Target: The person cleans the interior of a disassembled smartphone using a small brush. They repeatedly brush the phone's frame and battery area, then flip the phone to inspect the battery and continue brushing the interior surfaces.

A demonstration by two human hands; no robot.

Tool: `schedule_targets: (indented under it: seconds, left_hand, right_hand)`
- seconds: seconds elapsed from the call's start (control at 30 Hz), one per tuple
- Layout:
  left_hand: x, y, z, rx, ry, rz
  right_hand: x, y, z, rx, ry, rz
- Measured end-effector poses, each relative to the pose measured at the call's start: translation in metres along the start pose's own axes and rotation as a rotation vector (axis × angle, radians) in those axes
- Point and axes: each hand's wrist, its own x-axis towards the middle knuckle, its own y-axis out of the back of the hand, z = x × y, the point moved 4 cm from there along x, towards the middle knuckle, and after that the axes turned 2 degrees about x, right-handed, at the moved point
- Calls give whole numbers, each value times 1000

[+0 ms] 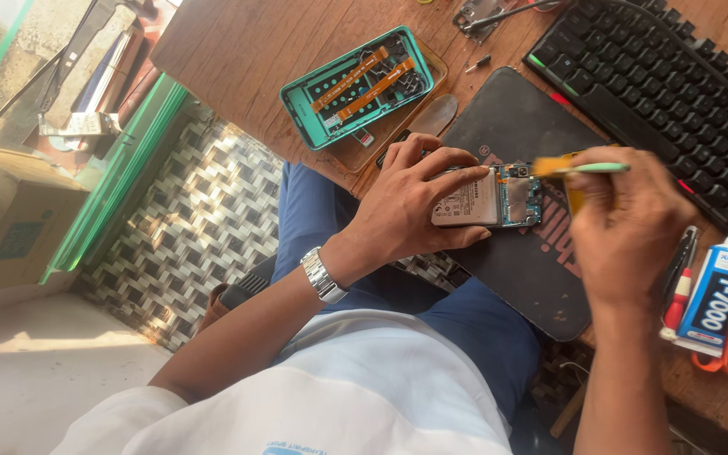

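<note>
My left hand (410, 202) grips an opened phone (490, 198), back cover off, its grey battery and blue circuit board showing. The phone rests on a black mat (516, 270). My right hand (625, 223) holds a small brush (583, 168) with a pale green handle and yellow bristles. The bristles touch the top end of the phone's board. A silver watch sits on my left wrist.
A teal phone frame (355, 84) with orange flex cables lies on the wooden desk (238, 42). A black keyboard (667, 76) stands at the upper right. A glue tube (714, 295), orange-handled scissors (722, 358) and a red-tipped pen (680, 295) lie at the right. Tweezers (499, 15) lie near the top.
</note>
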Motion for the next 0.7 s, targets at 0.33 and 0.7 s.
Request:
schedule_targets:
  seconds: [0.33,0.7]
  left_hand:
    - [-2,1,-1,-3,1,4]
    - [-1,1,2,0,-6,11]
  right_hand:
    - [-12,18,-3,262,-301,-173]
    - [-13,22,-8,114,-113,1]
